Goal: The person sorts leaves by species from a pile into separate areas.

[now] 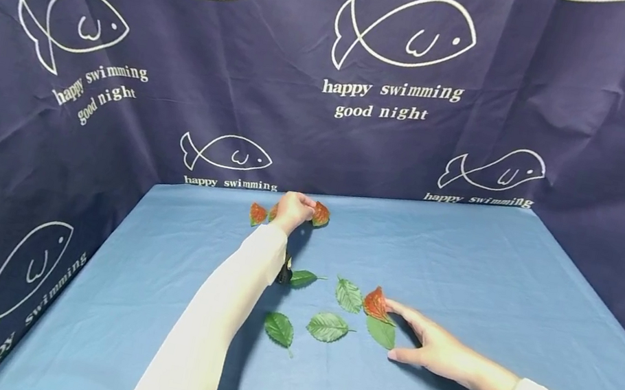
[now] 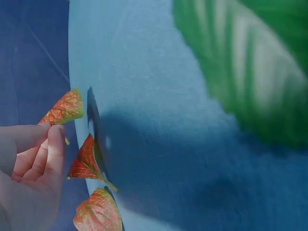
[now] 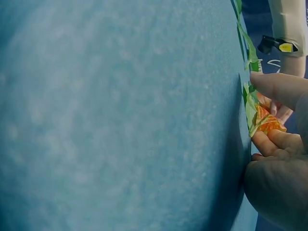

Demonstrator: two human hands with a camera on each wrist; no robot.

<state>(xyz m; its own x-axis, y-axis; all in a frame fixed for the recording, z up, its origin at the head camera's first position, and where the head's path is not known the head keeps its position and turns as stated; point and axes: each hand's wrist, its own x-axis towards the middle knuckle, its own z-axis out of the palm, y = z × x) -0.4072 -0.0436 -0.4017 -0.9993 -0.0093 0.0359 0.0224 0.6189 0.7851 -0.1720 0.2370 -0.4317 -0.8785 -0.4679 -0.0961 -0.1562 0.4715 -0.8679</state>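
Near the far edge of the blue-covered table, my left hand [image 1: 292,212] pinches a red-orange leaf [image 2: 67,107] between thumb and fingertips. Two more red-orange leaves, one curled [image 2: 86,161] and one broader [image 2: 98,211], lie beside that hand. On the right, my right hand [image 1: 442,350] has its thumb and fingers spread apart. Its fingertips touch an orange-red leaf [image 1: 376,303], which partly covers a green leaf [image 1: 381,333]. The thumb tip is close to that green leaf's lower end; whether it touches cannot be told.
Several other green leaves lie mid-table: a front-left one [image 1: 279,328], a middle one [image 1: 328,327], a rear one [image 1: 348,295] and one beside the left forearm [image 1: 304,279]. A dark curtain [image 1: 383,152] with fish drawings borders the blue table [image 1: 463,263].
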